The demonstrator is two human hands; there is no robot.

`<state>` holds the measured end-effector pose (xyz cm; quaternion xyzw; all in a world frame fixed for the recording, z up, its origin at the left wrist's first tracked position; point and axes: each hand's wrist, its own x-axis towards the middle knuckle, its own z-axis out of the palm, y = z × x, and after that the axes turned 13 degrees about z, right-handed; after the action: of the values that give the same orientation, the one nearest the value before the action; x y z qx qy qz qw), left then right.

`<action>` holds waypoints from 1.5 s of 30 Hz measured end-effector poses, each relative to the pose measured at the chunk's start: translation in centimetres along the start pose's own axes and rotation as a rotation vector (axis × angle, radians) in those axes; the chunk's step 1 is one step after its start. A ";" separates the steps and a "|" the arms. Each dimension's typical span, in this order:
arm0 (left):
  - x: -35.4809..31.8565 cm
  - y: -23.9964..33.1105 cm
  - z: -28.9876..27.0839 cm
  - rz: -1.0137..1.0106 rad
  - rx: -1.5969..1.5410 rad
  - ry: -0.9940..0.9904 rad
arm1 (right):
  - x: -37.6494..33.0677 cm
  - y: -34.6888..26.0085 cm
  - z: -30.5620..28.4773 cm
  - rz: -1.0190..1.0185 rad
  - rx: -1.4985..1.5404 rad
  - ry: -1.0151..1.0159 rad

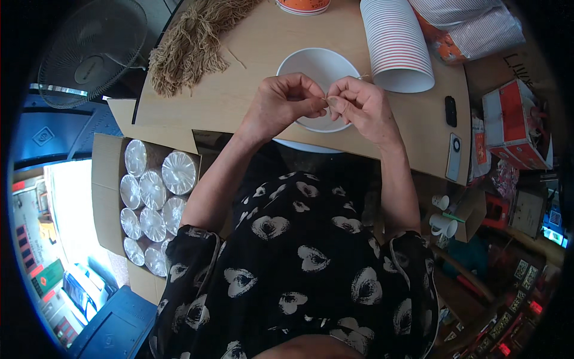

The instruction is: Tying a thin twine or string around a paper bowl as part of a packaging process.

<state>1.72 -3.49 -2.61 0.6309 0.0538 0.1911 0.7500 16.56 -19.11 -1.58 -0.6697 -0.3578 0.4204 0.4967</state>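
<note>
My left hand (282,103) and my right hand (360,106) meet fingertip to fingertip over a white paper bowl (317,64) on the wooden table (251,54). Between the pinched fingers of both hands runs a thin tan string (326,99), mostly hidden by the fingers. A thick bundle of the same tan strings (190,45) lies at the table's far left, with one loose strand beside it.
A lying stack of white cups with red rims (396,45) is at the far right, bagged cups (472,27) behind it. Two small dark devices (451,110) lie by the right edge. A cardboard box of wrapped lid stacks (150,203) stands on my left, a fan (92,51) beyond.
</note>
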 end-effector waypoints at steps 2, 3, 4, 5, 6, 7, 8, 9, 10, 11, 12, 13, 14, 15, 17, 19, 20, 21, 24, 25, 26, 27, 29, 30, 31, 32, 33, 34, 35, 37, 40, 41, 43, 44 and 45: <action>0.0 -0.2 -0.1 0.012 -0.021 0.005 | -0.1 0.1 0.0 0.013 -0.016 -0.003; 0.0 -0.3 -0.2 0.026 -0.042 0.008 | -0.1 0.2 -0.1 0.006 0.016 -0.008; 0.0 -0.3 -0.2 0.025 -0.042 0.007 | -0.1 0.3 -0.1 -0.001 0.049 -0.014; 0.0 -0.3 -0.2 0.032 -0.080 0.008 | -0.1 0.3 -0.2 0.000 0.049 -0.013; 0.0 -0.3 -0.3 0.039 -0.117 0.009 | -0.2 0.4 -0.4 0.009 0.093 -0.015; 0.0 -0.3 -0.2 0.038 -0.117 0.008 | -0.2 0.4 -0.6 0.019 0.136 -0.017; 0.0 -0.2 -0.2 0.024 -0.125 0.012 | -0.3 0.3 -0.7 0.019 0.137 -0.016; 0.0 -0.1 -0.2 0.009 -0.133 0.017 | -0.5 0.1 -0.8 0.018 0.137 -0.017; 0.0 -0.1 -0.2 0.009 -0.132 0.019 | -0.5 0.0 -0.8 0.016 0.137 -0.017; 0.0 -0.2 -0.3 0.008 -0.136 0.019 | -0.4 0.1 -0.7 0.016 0.138 -0.018; 0.0 -0.2 -0.2 0.008 -0.140 0.014 | -0.4 0.1 -0.6 -0.011 0.099 -0.002; 0.1 -0.2 -0.2 0.008 -0.141 0.011 | -0.4 0.1 -0.5 -0.039 0.060 0.013; 0.1 -0.2 -0.1 0.016 -0.137 0.008 | -0.4 0.0 -0.4 -0.039 0.060 0.016; 0.0 -0.2 -0.2 0.024 -0.134 0.008 | -0.4 -0.2 -0.2 -0.046 0.039 0.010; 0.0 -0.2 -0.1 0.023 -0.130 0.003 | -0.3 -0.2 0.0 -0.052 0.018 0.002; 0.1 -0.2 -0.2 0.024 -0.130 -0.003 | -0.1 0.1 -0.2 -0.052 0.034 0.012; 0.0 -0.2 -0.3 0.026 -0.132 -0.001 | 0.0 0.1 -0.1 -0.051 0.031 0.011; 0.1 -0.2 -0.1 0.025 -0.130 -0.001 | -0.1 0.2 -0.3 -0.059 0.028 0.019; 0.1 -0.3 -0.1 -0.001 -0.133 -0.002 | -0.3 0.1 -0.2 -0.070 0.036 0.030; 0.1 -0.2 -0.1 -0.001 -0.135 -0.001 | -0.2 0.0 -0.2 -0.072 0.045 0.033; 0.0 -0.1 -0.2 -0.021 -0.171 0.016 | -0.2 0.0 -0.2 -0.070 0.044 0.032; -0.1 0.0 -0.2 -0.041 -0.206 0.032 | -0.2 0.0 -0.2 -0.062 0.054 0.033; -0.1 0.1 -0.3 -0.049 -0.194 0.030 | 0.0 0.0 -0.1 -0.054 0.063 0.031; -0.1 0.2 -0.3 -0.057 -0.182 0.023 | 0.0 0.0 -0.1 -0.059 0.067 0.034; -0.1 0.3 -0.3 -0.057 -0.183 0.023 | 0.0 0.0 -0.1 -0.065 0.072 0.036; 0.0 0.4 -0.3 -0.055 -0.175 0.019 | 0.1 0.1 -0.1 -0.065 0.071 0.036; -0.1 0.4 -0.4 -0.054 -0.167 0.014 | 0.1 0.2 -0.1 -0.064 0.076 0.044; -0.1 0.4 -0.4 -0.054 -0.167 0.015 | 0.2 0.3 -0.1 -0.063 0.080 0.052; -0.1 0.4 -0.5 -0.050 -0.169 0.006 | 0.2 0.3 0.0 -0.064 0.080 0.051; -0.1 0.5 -0.6 -0.044 -0.172 -0.007 | 0.2 0.2 0.1 -0.088 0.085 0.078; -0.2 0.9 -0.4 -0.041 -0.172 -0.024 | 0.3 0.6 0.2 -0.056 0.062 0.113; -0.3 0.9 -0.4 -0.040 -0.170 -0.018 | 0.2 0.5 0.3 -0.058 0.061 0.115; -0.3 1.0 -0.3 -0.040 -0.168 -0.013 | -0.1 0.4 0.7 -0.057 0.043 0.172; -0.3 1.1 -0.2 -0.061 -0.158 -0.015 | 0.0 0.4 0.8 -0.058 0.043 0.174; -0.3 1.2 -0.2 -0.082 -0.148 -0.017 | 0.0 0.6 1.0 -0.069 0.069 0.194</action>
<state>1.08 -3.24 -1.57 0.5727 0.0589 0.1585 0.8022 15.64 -18.90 -2.35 -0.6773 -0.3161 0.3482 0.5658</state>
